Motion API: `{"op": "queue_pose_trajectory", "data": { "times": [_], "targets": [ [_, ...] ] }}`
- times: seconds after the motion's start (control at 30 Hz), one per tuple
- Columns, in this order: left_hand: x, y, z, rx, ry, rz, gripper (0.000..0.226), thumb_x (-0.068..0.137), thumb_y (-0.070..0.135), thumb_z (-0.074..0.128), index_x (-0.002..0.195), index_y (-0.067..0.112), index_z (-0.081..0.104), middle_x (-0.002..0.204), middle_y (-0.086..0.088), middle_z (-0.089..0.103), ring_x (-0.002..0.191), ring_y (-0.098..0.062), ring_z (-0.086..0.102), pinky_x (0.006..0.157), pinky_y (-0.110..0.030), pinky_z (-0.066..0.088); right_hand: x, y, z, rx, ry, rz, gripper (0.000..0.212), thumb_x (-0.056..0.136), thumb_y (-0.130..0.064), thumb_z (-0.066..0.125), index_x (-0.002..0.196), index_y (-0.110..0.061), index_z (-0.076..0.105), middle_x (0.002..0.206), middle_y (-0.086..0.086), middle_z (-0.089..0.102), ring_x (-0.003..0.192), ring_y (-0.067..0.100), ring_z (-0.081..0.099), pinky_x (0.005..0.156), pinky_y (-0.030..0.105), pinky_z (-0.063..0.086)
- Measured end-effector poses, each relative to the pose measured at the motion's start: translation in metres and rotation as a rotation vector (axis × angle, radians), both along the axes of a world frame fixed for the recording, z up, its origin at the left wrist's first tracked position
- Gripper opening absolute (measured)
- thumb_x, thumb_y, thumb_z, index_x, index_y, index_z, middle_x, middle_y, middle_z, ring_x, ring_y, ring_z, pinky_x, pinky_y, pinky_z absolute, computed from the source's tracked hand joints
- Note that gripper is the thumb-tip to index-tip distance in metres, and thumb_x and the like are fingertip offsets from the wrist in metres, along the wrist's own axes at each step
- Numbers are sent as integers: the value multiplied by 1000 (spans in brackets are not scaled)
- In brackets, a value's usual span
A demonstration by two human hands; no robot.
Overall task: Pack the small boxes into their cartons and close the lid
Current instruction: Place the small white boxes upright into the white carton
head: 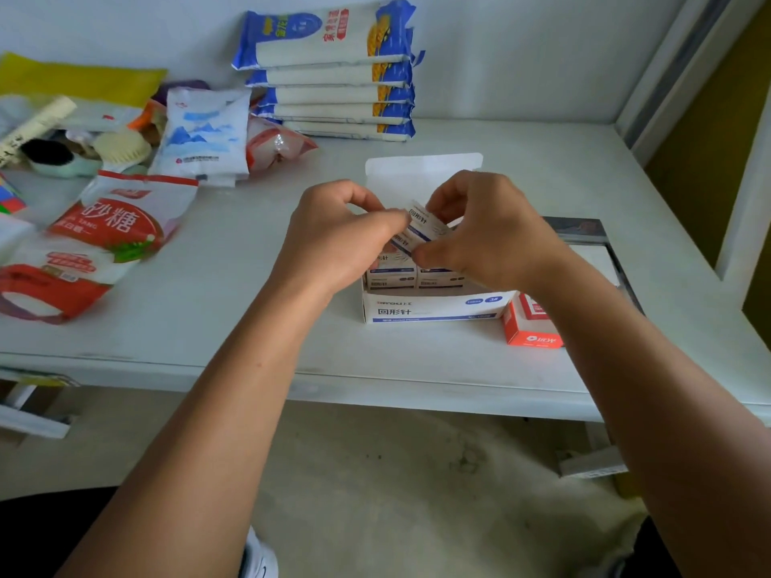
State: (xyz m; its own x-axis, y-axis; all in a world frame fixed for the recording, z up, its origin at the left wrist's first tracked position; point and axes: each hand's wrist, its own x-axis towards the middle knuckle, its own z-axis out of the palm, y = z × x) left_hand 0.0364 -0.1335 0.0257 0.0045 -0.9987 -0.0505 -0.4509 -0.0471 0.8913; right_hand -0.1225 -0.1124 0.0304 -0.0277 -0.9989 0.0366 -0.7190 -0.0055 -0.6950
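A white and blue carton [434,309] stands open on the table, its lid [421,171] raised at the back. Small white boxes [413,277] fill its front row. Above the carton, my left hand [338,239] and my right hand [488,235] both pinch one small box [419,227], which is tilted over the carton's middle. The back of the carton is hidden behind my hands.
An orange box [532,327] lies right of the carton, beside a grey tray [584,231]. Sugar bags [104,235], a white pouch [204,135] and stacked noodle packs [333,73] crowd the table's left and back. The table edge [375,390] runs below my forearms.
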Motion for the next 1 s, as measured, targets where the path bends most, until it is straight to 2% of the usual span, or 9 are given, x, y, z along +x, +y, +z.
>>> {"op": "queue_pose_trajectory", "data": {
  "times": [0.07,0.13,0.23,0.33,0.43,0.5,0.6,0.87,1.0],
  "targets": [
    [4,0,1,40,-64,-68,19,79,39,71,84,22,66,73,2,74,42,-2,57,40,-13,38,-4,1,2,9,35,51,45,64,-23,87,104,-17,67,99,-3,70,79,14,69,67,24,59],
    [7,-2,-4,26,-134,-72,29,77,52,67,85,24,67,81,3,73,64,-11,65,58,-23,47,-8,3,6,45,103,137,45,66,-22,86,107,-18,70,101,-5,71,81,12,69,73,26,60],
    [8,-5,-13,-18,-254,-19,20,80,44,64,85,25,66,87,1,69,81,-22,65,68,-30,50,-11,3,9,108,157,260,49,67,-24,86,113,-22,70,105,-9,71,85,9,68,77,20,55],
    [8,-6,-20,2,-259,-38,4,79,26,64,81,26,61,87,-4,68,78,-27,68,71,-38,58,-7,2,6,166,222,330,52,69,-23,85,120,-23,71,115,-9,71,93,10,67,83,21,53],
    [10,-8,-22,5,-256,-50,10,79,18,63,79,27,59,85,-7,68,73,-29,69,71,-42,60,-1,2,5,200,258,353,54,71,-24,83,123,-22,68,121,-4,68,96,15,67,86,28,55],
    [12,-9,-23,1,-236,-49,10,81,16,63,79,26,60,82,-5,66,72,-28,69,72,-44,61,1,2,7,206,237,325,50,70,-24,84,117,-18,67,114,0,68,94,19,67,85,33,56],
    [15,-11,-25,10,-194,-39,12,83,13,62,78,23,62,69,-1,60,59,-23,67,70,-45,62,2,4,9,250,195,287,34,68,-26,85,94,-16,66,97,2,72,83,19,68,72,29,55],
    [13,-12,-25,21,-190,-34,19,81,7,60,73,24,61,76,-5,61,51,-21,65,64,-36,62,2,2,18,443,189,266,25,77,-32,78,87,-9,78,91,0,78,77,19,75,80,34,60],
    [14,-10,-23,27,-209,-61,18,81,8,59,73,24,62,76,-4,63,54,-20,67,63,-32,59,7,-5,-2,293,345,179,23,74,-12,61,87,2,73,91,23,72,61,21,58,68,49,57]
  ]
}}
